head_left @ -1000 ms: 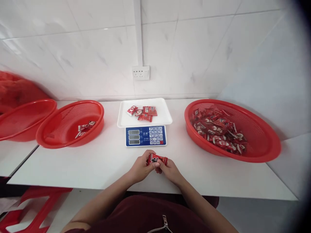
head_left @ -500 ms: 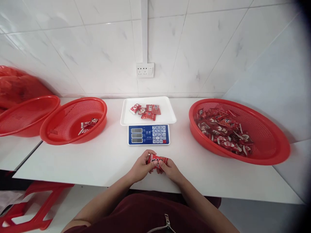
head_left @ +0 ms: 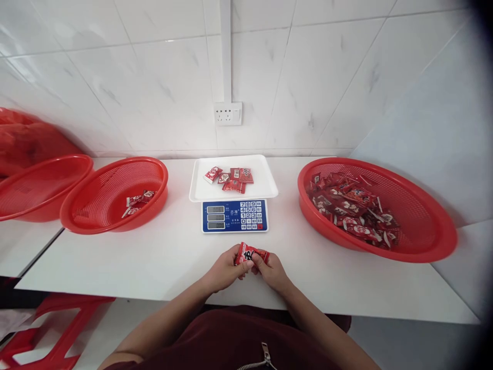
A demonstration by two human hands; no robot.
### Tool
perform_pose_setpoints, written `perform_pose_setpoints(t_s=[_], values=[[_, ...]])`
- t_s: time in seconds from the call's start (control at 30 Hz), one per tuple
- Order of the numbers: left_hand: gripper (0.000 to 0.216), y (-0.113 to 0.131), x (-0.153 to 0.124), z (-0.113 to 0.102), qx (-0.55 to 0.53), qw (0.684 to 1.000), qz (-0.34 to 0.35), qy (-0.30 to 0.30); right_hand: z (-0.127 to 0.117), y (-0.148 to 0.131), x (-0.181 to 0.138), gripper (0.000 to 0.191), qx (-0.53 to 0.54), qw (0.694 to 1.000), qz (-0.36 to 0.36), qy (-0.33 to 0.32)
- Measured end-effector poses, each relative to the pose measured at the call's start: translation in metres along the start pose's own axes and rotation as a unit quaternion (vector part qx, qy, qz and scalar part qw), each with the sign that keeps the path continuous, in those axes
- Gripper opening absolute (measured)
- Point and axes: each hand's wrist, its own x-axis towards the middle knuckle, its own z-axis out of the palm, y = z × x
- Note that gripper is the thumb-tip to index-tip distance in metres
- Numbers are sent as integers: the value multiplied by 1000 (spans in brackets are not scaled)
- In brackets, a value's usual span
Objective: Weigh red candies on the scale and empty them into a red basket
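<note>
Between both hands, close to my body, is a small red packet point(head_left: 247, 254) with black and white print. My left hand point(head_left: 227, 267) pinches its left side, thumb on top. My right hand point(head_left: 272, 270) is closed on the right side, its thumb pressed near the middle. Whether more than one packet is held I cannot tell. Just beyond my hands stands a digital scale point(head_left: 235, 229) with a blue panel. Several red packets point(head_left: 233, 186) lie in the left and middle of its white tray point(head_left: 265, 185).
At the right stands a big red basket point(head_left: 427, 241) with many red packets point(head_left: 358, 205). A red basket point(head_left: 100, 195) at the left holds a few packets point(head_left: 134, 204); another basket point(head_left: 42, 185) and a red plastic bag point(head_left: 26, 141) are farther left. A red stool point(head_left: 65, 329) stands below the table edge.
My left fingers have curled in lower around the packet, and more of its printed face shows. The packets on the scale have not moved.
</note>
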Motion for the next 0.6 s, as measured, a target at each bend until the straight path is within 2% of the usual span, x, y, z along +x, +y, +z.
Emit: perform_pose_setpoints(t_s=[0.17,0.4,0.6], values=[[32,2,0,0,-31,999,13,9,-1,1,1,41,29,999,-9,-38],[30,3,1,3,14,999,30,28,-6,5,1,42,56,995,-20,-77],[31,4,1,3,0,999,-5,36,-2,1,2,42,26,998,-10,-54]])
